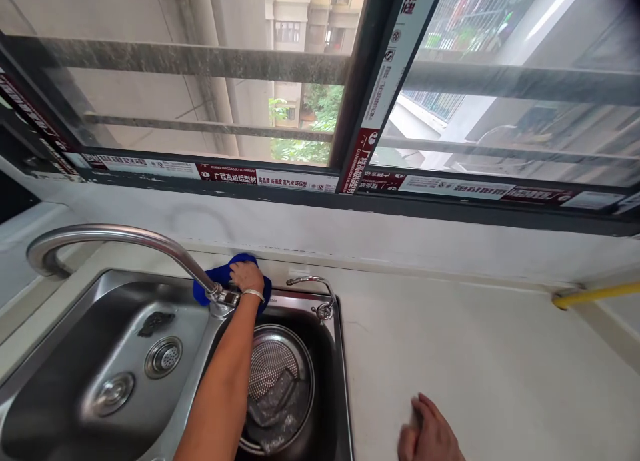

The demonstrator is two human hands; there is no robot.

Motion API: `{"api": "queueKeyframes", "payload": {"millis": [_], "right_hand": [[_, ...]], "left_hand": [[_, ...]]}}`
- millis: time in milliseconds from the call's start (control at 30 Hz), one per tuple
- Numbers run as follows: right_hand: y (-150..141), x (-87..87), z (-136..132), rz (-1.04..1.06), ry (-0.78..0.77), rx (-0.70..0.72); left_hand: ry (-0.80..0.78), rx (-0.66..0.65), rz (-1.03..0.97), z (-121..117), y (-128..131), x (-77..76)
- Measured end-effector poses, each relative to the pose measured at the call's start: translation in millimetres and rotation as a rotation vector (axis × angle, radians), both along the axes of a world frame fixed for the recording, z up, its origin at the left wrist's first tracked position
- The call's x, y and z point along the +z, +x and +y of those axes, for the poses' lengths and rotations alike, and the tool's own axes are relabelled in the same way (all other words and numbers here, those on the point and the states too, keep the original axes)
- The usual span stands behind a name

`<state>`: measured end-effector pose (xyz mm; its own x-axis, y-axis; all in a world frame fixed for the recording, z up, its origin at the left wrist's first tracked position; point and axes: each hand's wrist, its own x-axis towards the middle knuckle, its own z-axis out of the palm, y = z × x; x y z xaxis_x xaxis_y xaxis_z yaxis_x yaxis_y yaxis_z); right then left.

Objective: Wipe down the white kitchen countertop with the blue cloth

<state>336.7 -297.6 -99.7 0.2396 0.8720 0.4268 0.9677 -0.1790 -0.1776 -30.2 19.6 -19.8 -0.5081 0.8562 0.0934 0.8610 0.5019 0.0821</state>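
My left hand [247, 276] reaches over the double sink and presses a blue cloth [219, 274] against the counter strip behind the faucet [165, 242]. Its fingers are bent onto the cloth, and a light band circles the wrist. My right hand [433, 434] is at the bottom edge, low over the counter [450, 341], slightly blurred. Its thumb and forefinger are apart, with nothing visible between them. A round metal strainer [270, 361] sits in the right basin with a crumpled grey cloth or plastic piece [280, 408] in it; my left forearm partly hides it.
The left basin [40, 394] has two drains and a dark scrap [156, 323] inside. A small thin tap [323, 301] stands at the right basin's back corner. A barred window [300, 181] runs behind the counter. A yellow pipe [595, 294] meets the counter at far right.
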Motion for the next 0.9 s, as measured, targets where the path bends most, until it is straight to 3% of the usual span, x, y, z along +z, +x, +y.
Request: {"api": "queueKeyframes", "payload": {"millis": [467,767,900], "right_hand": [[-14,17.8,2,0.027,-0.011,-0.005],[-15,19.5,3,0.041,-0.029,-0.002],[-23,30.8,5,0.110,-0.031,-0.032]], "left_hand": [[-0.076,-0.526,-0.032,-19,65,-5.1],[-0.122,-0.717,-0.011,-15,90,-3.2],[-0.142,-0.793,-0.019,-11,98,-2.5]]}}
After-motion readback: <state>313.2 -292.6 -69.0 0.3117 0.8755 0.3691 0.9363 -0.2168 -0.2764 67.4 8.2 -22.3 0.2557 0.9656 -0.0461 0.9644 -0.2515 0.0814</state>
